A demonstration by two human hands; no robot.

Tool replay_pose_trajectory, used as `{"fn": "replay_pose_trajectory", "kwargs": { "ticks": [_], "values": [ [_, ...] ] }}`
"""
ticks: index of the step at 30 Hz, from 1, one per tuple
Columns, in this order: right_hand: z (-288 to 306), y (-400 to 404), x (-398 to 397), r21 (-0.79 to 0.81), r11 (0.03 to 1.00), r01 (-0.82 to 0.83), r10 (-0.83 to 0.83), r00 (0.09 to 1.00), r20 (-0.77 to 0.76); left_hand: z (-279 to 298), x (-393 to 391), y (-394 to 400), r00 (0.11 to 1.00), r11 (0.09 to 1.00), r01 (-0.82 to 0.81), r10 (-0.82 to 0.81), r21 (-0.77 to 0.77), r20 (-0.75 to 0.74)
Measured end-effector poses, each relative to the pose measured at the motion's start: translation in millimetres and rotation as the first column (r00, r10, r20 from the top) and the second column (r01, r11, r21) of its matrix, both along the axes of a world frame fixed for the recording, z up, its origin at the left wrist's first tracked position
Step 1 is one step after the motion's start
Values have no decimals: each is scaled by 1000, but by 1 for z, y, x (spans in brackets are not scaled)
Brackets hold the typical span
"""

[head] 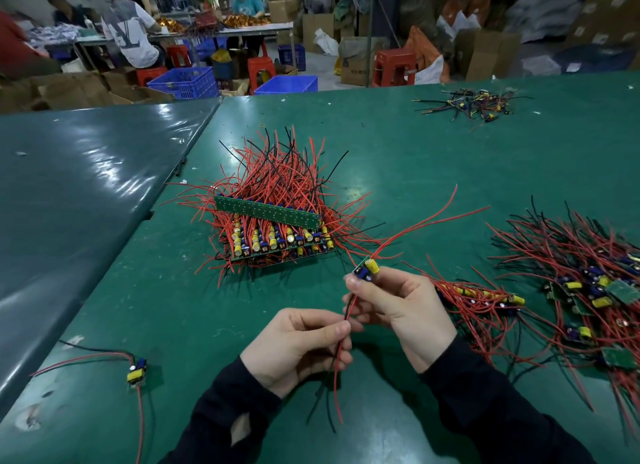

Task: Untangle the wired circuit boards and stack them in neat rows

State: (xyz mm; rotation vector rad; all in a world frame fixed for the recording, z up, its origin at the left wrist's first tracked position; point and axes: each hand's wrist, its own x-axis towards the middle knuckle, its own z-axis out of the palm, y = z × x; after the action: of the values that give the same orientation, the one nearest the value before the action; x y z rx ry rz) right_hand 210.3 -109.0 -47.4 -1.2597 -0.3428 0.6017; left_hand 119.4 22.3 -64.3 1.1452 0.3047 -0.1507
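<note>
Head cam: right hand [398, 311] pinches a small green circuit board with yellow capacitor and blue parts [366, 271], held up just right of the neat stack of wired boards [277, 237] on the green table mat [415, 152]. Left hand [294, 346] pinches its red and black wires [341, 356] trailing below. A tangled pile of loose boards [571, 290] sits farther right.

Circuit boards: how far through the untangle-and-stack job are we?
Partway. Done: a neat stack of boards sits mid-table, wires fanned away from the person. In hand: the right hand holds one board while the left hand pinches its wires. Left: the tangled pile on the right, a loose board at left, and a small far bundle.
</note>
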Motion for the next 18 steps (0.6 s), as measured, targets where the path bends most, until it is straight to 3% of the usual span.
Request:
{"fn": "replay_pose_trajectory", "kwargs": {
  "ticks": [4, 6, 11, 15, 18],
  "values": [
    [2, -1, 2, 16, 1000, -4, 4, 1000, 8, 0, 1, 0, 1000, 990, 0, -3, -144, -20],
    [1, 0, 2, 18, 1000, -10, 10, 1000, 15, -1, 1, -1, 1000, 992, 4, -5, -123, -8],
    [2, -1, 2, 1, 1000, 21, -21, 1000, 22, -4, 3, -7, 977, 980, -73, 33, 184, 211],
    [4, -3, 2, -4, 1000, 30, -30, 999, 34, -2, 2, -8, 965, 969, -78, 15, 234, 261],
    [4, -2, 2, -2, 999, 32, -32, 999, 21, -1, 0, -9, 940, 898, -145, -6, 415, 342]
  ]
}}
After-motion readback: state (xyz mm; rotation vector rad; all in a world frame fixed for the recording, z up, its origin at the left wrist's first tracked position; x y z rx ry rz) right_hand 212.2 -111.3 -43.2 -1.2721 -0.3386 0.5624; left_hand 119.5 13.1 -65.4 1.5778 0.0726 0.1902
